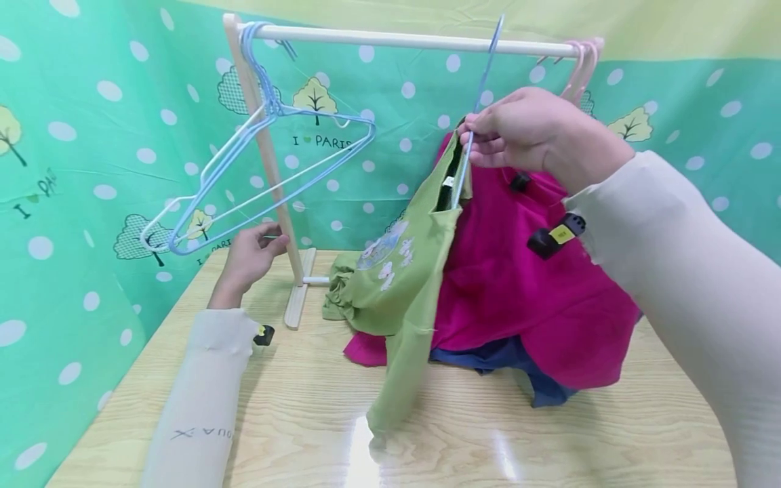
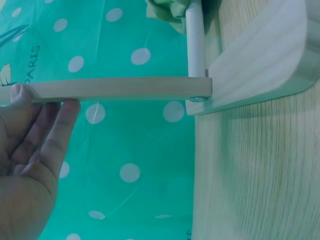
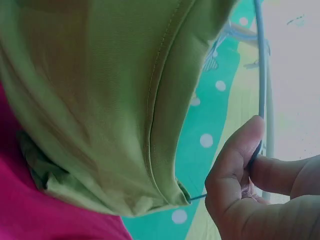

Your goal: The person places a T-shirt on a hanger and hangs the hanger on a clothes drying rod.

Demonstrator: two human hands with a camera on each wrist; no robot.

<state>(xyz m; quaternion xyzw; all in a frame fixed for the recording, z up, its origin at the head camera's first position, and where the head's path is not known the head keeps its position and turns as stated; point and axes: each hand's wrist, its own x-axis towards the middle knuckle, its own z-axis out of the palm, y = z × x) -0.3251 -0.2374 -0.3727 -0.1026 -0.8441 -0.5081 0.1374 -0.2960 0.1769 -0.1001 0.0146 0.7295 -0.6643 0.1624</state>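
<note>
My right hand (image 1: 537, 132) pinches a blue clothes hanger (image 1: 486, 71) just below its hook, between thumb and fingers in the right wrist view. The hook's tip rises above the rail of the wooden clothes rack (image 1: 378, 38); whether it sits over the rail I cannot tell. A green long-sleeved shirt (image 1: 403, 271) with a printed front hangs from this hanger, one sleeve low over the table. My left hand (image 1: 253, 254) holds the rack's left post (image 2: 125, 88), thumb on one face and fingertips on the other.
Blue and white hangers (image 1: 274, 108) hang at the rail's left end, pink hangers (image 1: 582, 57) at its right. Behind the shirt is a magenta garment (image 1: 518, 285), with dark blue cloth (image 1: 543, 386) under it. The rack's foot (image 1: 295, 308) stands on the wooden table (image 1: 293, 420).
</note>
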